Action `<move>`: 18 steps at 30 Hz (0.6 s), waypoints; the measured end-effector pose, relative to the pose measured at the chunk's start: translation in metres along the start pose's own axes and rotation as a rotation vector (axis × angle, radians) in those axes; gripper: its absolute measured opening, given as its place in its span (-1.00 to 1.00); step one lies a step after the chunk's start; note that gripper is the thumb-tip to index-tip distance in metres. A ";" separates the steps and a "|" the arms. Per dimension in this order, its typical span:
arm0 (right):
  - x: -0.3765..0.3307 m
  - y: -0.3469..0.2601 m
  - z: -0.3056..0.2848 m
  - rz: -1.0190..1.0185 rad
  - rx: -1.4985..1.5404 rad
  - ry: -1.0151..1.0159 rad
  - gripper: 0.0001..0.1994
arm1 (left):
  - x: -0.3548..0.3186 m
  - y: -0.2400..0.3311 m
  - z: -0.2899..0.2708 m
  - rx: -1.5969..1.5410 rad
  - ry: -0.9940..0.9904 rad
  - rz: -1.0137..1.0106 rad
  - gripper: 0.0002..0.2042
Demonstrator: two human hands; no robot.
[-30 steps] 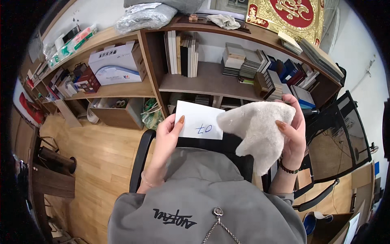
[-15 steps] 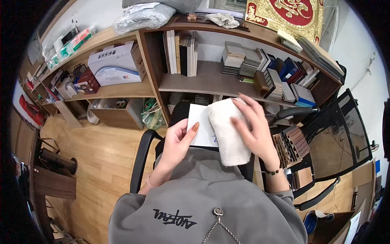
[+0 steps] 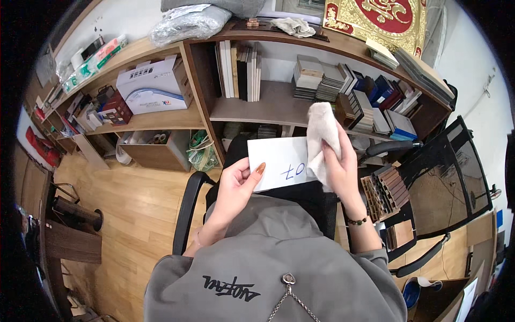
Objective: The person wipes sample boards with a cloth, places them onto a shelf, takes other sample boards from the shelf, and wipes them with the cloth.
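A white rectangular panel (image 3: 276, 155) with blue handwriting lies over my lap, tilted slightly. My left hand (image 3: 238, 180) grips its left edge, thumb on top and fingers underneath. In my right hand (image 3: 340, 166) is a folded white cloth (image 3: 323, 131), pinched between thumb and fingers at the panel's right edge. The cloth covers part of that edge and hangs down over it.
A shelf (image 3: 257, 102) with books and sample tiles stands ahead. To the right are an office chair (image 3: 442, 177) and a stack of brown sample strips (image 3: 385, 193). A white box (image 3: 153, 86) sits on the left shelf.
My right hand has drawn the cloth to the right and turned it more upright and bunched. More of the panel and its blue writing now shows. My left hand keeps its grip.
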State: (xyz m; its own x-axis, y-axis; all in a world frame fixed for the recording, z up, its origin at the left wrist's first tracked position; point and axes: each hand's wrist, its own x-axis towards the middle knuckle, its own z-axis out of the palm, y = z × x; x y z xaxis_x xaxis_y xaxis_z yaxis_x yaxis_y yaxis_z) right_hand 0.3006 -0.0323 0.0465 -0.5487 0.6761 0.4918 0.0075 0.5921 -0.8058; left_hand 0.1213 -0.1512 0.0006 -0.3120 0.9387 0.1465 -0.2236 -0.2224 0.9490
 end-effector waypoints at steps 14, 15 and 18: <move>-0.021 -0.010 0.041 -0.552 -0.676 0.036 -0.45 | 0.002 -0.007 0.010 -0.156 0.039 0.197 -0.63; -0.026 -0.013 0.044 -0.635 -0.706 -0.059 -0.46 | 0.004 -0.012 0.006 -0.177 0.005 0.212 -0.63; -0.002 -0.002 0.022 -0.503 -0.670 0.121 -0.46 | 0.000 -0.010 0.004 -0.162 -0.011 0.228 -0.63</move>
State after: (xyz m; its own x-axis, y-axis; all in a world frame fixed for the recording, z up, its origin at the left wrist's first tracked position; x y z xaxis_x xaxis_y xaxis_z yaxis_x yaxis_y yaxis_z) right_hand 0.2828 -0.0446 0.0401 -0.5263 0.2817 0.8023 0.3011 0.9441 -0.1340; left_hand 0.1269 -0.1475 -0.0080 -0.3610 0.8624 0.3550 -0.2938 -0.4664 0.8343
